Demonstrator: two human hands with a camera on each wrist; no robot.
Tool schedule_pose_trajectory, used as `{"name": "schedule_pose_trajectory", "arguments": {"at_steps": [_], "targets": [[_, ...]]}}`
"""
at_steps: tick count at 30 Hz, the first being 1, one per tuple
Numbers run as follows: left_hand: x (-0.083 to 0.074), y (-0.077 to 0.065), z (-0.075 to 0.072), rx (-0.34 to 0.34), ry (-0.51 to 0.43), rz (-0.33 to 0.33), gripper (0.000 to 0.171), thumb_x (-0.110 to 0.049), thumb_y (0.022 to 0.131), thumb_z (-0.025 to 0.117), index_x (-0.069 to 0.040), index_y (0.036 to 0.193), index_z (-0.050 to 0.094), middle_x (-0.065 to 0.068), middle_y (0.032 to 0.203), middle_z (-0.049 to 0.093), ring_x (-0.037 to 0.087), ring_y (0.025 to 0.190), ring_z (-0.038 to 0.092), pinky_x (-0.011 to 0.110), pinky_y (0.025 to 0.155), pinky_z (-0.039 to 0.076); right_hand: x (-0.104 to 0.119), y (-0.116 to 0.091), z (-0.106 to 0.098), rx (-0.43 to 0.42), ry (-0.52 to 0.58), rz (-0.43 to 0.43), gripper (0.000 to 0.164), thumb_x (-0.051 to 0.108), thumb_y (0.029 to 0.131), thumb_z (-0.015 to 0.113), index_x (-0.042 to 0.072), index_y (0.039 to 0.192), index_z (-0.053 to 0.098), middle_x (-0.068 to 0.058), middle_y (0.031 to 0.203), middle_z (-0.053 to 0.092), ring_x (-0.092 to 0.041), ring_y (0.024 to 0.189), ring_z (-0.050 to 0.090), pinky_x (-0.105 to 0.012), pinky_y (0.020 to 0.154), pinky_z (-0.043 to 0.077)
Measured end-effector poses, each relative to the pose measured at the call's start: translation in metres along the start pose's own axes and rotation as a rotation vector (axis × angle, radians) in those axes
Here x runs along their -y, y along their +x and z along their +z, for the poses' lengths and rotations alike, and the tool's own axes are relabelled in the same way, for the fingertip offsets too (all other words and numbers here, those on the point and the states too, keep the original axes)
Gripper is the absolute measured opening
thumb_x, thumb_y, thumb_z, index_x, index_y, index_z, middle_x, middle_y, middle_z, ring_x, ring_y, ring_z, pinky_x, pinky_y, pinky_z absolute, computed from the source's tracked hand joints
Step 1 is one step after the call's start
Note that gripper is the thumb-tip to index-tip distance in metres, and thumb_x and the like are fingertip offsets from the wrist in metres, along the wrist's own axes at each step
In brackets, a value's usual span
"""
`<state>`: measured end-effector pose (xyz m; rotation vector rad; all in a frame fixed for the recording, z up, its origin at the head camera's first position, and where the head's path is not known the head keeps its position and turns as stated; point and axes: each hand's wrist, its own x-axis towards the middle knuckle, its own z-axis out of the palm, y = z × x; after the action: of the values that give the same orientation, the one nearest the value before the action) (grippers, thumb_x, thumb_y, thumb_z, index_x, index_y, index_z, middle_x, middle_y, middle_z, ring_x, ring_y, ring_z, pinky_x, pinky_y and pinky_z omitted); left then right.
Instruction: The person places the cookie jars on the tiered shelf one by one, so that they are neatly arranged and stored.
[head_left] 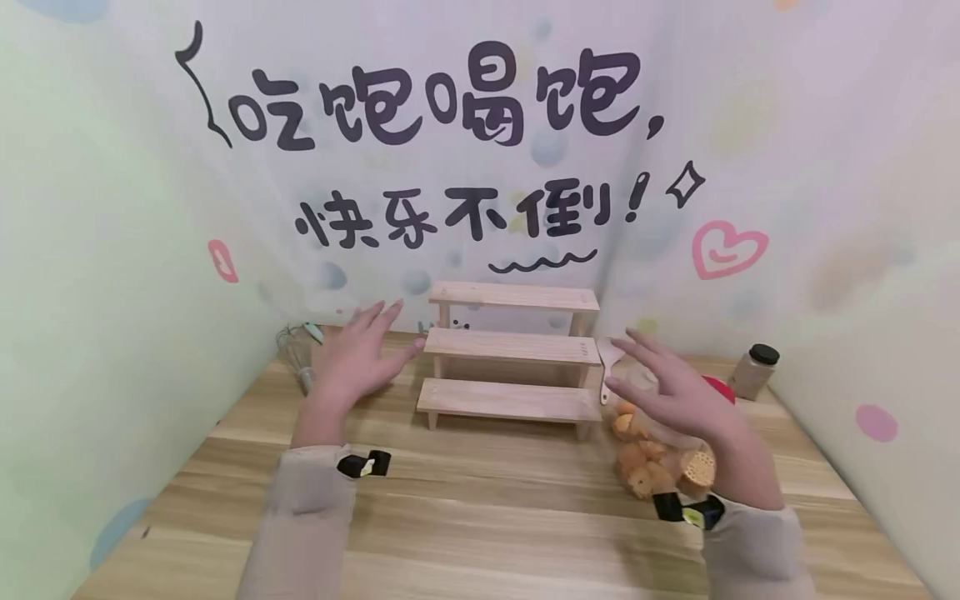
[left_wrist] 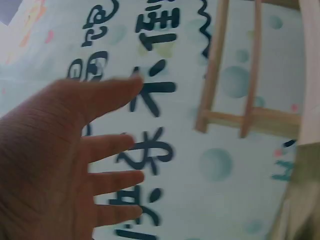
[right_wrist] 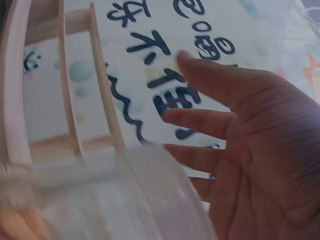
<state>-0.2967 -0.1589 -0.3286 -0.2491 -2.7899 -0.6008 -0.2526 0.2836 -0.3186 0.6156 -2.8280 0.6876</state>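
Observation:
A three-step wooden stand [head_left: 510, 346] occupies the middle of the table, its pale planks rising toward the back. Left of it, my left hand [head_left: 360, 354] hovers with fingers spread, holding nothing; the left wrist view shows its thumb apart from the stand. On the other side, my right hand [head_left: 678, 392] is raised with fingers extended and nothing in its grasp. Below and behind that hand is a clear container [right_wrist: 135, 200] with orange-brown baked pieces [head_left: 641, 467] and a round, holed biscuit-like piece [head_left: 697, 468]. The hand partly hides the container and a red lid-like thing [head_left: 722, 388].
A whisk [head_left: 300, 362] and a light-green-tipped tool [head_left: 313, 332] are at the back left. A pale spatula [head_left: 608, 367] lies by the stand's right end. At the back right stands a black-lidded jar [head_left: 753, 372]. Printed cloth walls [head_left: 840, 250] enclose the table's back and sides.

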Motion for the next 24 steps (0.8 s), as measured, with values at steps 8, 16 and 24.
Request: {"name": "schedule_pose_trajectory", "arguments": {"at_steps": [8, 16, 24], "targets": [[0.018, 0.028, 0.096, 0.011, -0.934, -0.097, 0.069, -0.051, 0.102, 0.053, -0.011, 0.155, 0.036, 0.010, 0.157, 0.041, 0.030, 0.140, 0.043, 0.045, 0.114, 0.041, -0.019, -0.037, -0.025, 0.147, 0.111, 0.097, 0.072, 0.046, 0.088, 0.076, 0.008, 0.144, 0.051, -0.020, 0.141, 0.054, -0.042, 0.127, 0.052, -0.059, 0.097, 0.048], [0.031, 0.034, 0.149, -0.064, -1.122, -0.100, 0.062, -0.038, 0.105, 0.052, -0.017, 0.159, 0.031, 0.007, 0.165, 0.025, 0.025, 0.149, 0.028, 0.039, 0.120, 0.031, -0.018, -0.033, -0.021, 0.282, 0.145, 0.162, 0.101, 0.045, 0.072, 0.090, 0.010, 0.151, 0.036, -0.019, 0.140, 0.049, -0.031, 0.111, 0.055, -0.040, 0.085, 0.051], [0.037, 0.033, 0.158, -0.036, -1.139, -0.059, 0.059, -0.041, 0.107, 0.045, -0.019, 0.160, 0.030, 0.005, 0.165, 0.025, 0.034, 0.141, 0.041, 0.043, 0.120, 0.031, -0.015, -0.029, -0.019, 0.282, 0.106, 0.150, 0.103, 0.044, 0.070, 0.090, 0.005, 0.149, 0.038, -0.021, 0.136, 0.054, -0.032, 0.113, 0.055, -0.040, 0.084, 0.051]]}}
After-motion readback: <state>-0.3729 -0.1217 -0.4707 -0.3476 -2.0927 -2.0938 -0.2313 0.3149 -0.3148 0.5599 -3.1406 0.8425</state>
